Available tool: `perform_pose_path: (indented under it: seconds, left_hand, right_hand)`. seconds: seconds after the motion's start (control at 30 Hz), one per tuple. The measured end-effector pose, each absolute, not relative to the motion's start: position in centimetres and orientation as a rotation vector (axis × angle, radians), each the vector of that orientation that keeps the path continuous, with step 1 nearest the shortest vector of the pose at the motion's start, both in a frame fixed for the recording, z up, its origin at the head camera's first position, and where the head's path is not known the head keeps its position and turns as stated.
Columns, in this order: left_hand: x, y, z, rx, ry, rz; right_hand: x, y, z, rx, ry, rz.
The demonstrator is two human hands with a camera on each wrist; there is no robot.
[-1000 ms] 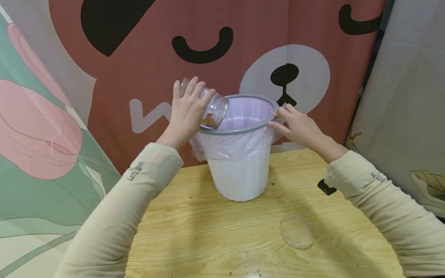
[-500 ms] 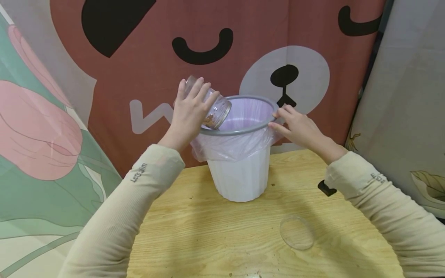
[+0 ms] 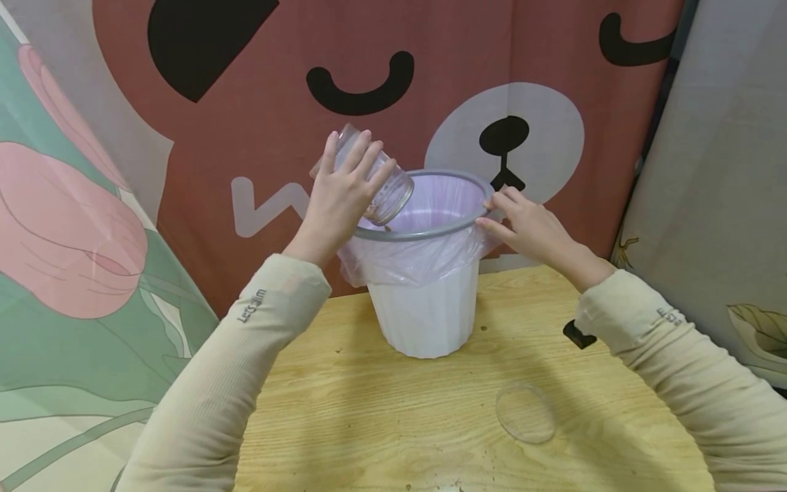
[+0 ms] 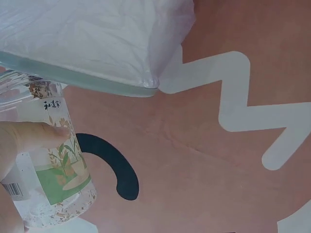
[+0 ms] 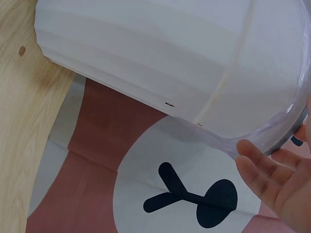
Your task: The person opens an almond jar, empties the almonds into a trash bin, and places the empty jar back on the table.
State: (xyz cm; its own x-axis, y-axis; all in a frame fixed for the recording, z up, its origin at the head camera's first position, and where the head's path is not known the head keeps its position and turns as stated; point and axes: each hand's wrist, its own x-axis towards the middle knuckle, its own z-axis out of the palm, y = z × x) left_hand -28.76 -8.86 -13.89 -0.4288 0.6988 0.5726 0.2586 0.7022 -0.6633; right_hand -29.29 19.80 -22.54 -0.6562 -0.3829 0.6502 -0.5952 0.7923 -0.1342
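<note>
My left hand (image 3: 341,198) grips a clear jar (image 3: 393,195), tilted mouth-down over the left side of a white trash can (image 3: 424,318). Brown crumbs show near the jar's mouth, and a dark bit lies just below it. In the left wrist view the jar (image 4: 82,199) has a label with wheat and a barcode, and crumbs cling to its base. On the other side of the can, my right hand (image 3: 531,225) pinches the grey rim (image 3: 406,236) and the thin plastic liner (image 3: 412,263). The right wrist view shows these fingers (image 5: 262,162) at the rim.
A clear round lid (image 3: 525,413) lies on the wooden table (image 3: 369,424), right of centre. A small black object (image 3: 579,334) is by the right sleeve. Small crumbs are scattered on the table. Behind the can hangs a printed bear curtain (image 3: 258,123).
My left hand has moved slightly right and tipped the jar more steeply, its base rising. Fewer brown crumbs show inside it. My right hand stays on the rim.
</note>
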Motion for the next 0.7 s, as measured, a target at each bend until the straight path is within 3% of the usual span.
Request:
perform_pose_path:
  seconds: [0.37, 0.7]
  left_hand:
    - [-28.4, -8.4, -12.4, -0.627, -1.974, 0.492]
    - [-28.9, -8.6, -13.1, -0.741, -1.857, 0.711]
  right_hand:
    - [-29.1, 19.9, -22.4, 0.714, -2.363, 0.458]
    - [-29.3, 20.0, -22.4, 0.718, -2.354, 0.449]
